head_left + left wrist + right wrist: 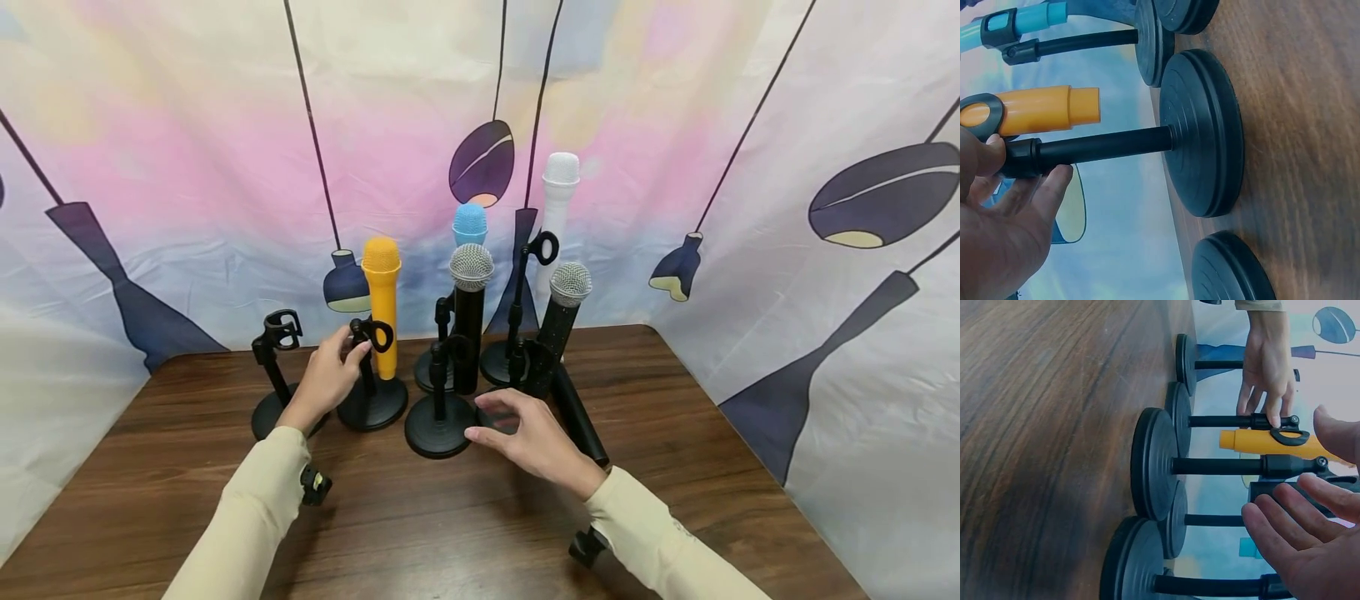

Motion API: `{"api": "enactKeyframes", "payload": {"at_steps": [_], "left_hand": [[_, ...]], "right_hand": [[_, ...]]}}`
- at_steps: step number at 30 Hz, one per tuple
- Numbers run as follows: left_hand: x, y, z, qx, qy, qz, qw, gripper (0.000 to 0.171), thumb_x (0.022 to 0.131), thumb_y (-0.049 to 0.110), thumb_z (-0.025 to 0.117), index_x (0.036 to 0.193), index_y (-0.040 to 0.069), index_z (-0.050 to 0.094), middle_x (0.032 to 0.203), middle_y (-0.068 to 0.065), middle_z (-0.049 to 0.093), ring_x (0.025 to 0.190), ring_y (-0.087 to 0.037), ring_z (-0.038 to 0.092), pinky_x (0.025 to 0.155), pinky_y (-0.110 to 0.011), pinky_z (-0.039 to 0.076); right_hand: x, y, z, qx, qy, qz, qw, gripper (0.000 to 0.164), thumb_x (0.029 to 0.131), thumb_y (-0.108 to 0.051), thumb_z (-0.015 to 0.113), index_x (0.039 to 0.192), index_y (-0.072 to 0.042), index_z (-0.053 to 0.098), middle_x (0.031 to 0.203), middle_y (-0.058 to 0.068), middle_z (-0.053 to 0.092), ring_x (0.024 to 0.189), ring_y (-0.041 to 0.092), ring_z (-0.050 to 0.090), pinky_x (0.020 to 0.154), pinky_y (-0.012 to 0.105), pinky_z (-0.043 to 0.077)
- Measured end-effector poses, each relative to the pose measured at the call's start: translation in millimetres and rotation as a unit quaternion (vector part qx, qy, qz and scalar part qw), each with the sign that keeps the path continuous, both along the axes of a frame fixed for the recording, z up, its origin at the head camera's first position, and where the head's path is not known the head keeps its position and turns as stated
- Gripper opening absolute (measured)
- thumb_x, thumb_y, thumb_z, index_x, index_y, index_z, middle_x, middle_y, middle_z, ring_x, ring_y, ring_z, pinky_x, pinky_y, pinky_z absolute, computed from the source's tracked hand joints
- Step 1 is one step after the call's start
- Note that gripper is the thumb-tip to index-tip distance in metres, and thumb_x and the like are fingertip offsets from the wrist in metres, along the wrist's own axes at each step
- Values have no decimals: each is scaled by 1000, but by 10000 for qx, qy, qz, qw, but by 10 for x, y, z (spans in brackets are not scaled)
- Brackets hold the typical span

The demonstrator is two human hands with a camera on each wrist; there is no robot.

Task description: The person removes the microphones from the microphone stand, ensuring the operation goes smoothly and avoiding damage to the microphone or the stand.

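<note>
My left hand [327, 379] pinches the top of a black microphone stand [1107, 145], just below its clip. A yellow microphone [383, 308] sits upright in that clip. My right hand [536, 433] is held with fingers spread beside the round base of the front middle stand [438, 427]; nothing is in its grasp. A black microphone with a silver head [470, 317] rises behind that stand. To its right, a second black microphone [557, 325] leans in a stand partly hidden by my right hand.
At the left, a stand with a bare clip [281, 329] stands by my left wrist. Behind are a blue microphone [470, 225] and a tall white microphone [560, 192]. A black cylinder [579, 412] lies on the wooden table [450, 533], right of the stands. A printed curtain hangs behind.
</note>
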State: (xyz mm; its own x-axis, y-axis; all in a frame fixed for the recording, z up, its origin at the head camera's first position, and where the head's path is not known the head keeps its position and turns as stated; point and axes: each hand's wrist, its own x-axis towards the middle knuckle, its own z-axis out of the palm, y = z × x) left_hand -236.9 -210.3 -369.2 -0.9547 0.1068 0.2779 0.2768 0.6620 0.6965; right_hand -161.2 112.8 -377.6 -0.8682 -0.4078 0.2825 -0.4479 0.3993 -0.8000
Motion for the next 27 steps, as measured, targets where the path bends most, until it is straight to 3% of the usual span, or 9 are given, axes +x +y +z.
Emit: {"api": "enactKeyframes", "payload": {"at_steps": [8, 13, 16, 22, 27], "left_hand": [[130, -25, 1, -93, -20, -27, 10000, 27, 111, 31, 44, 106, 4, 44, 102, -21, 60, 65, -26, 51, 59, -39, 42], [242, -34, 30, -144, -68, -69, 9998, 31, 110, 34, 44, 110, 4, 49, 119, -26, 61, 89, -34, 63, 70, -44, 50], [303, -36, 45, -155, -101, -93, 9998, 31, 110, 33, 45, 116, 3, 52, 124, -27, 60, 98, -38, 63, 74, -48, 51], [393, -35, 44, -143, -117, -132, 9997, 36, 110, 31, 46, 129, 1, 52, 121, -23, 60, 97, -36, 61, 75, -46, 50], [453, -52, 59, -147, -82, -182, 9997, 25, 110, 28, 48, 113, 4, 53, 106, -18, 61, 77, -29, 56, 65, -40, 44]], "right_hand": [[-2, -68, 86, -45, 86, 117, 9999, 46, 92, -32, 78, 129, -9, 66, 128, 6, 66, 116, 20, 64, 96, 38, 53], [0, -115, 137, -139, 132, 204, 9996, 45, 92, -30, 78, 130, -8, 65, 129, 7, 66, 115, 21, 64, 96, 36, 53], [-2, -151, 159, -178, 173, 245, 9994, 44, 92, -28, 78, 129, -9, 65, 128, 7, 66, 115, 21, 64, 96, 35, 53], [-14, -208, 217, -173, 251, 314, 9990, 45, 92, -27, 79, 130, -9, 64, 128, 5, 66, 115, 19, 64, 95, 32, 53], [-36, -250, 270, -250, 293, 414, 9984, 46, 92, -26, 79, 131, -8, 64, 129, 8, 65, 115, 22, 64, 96, 33, 53]]}}
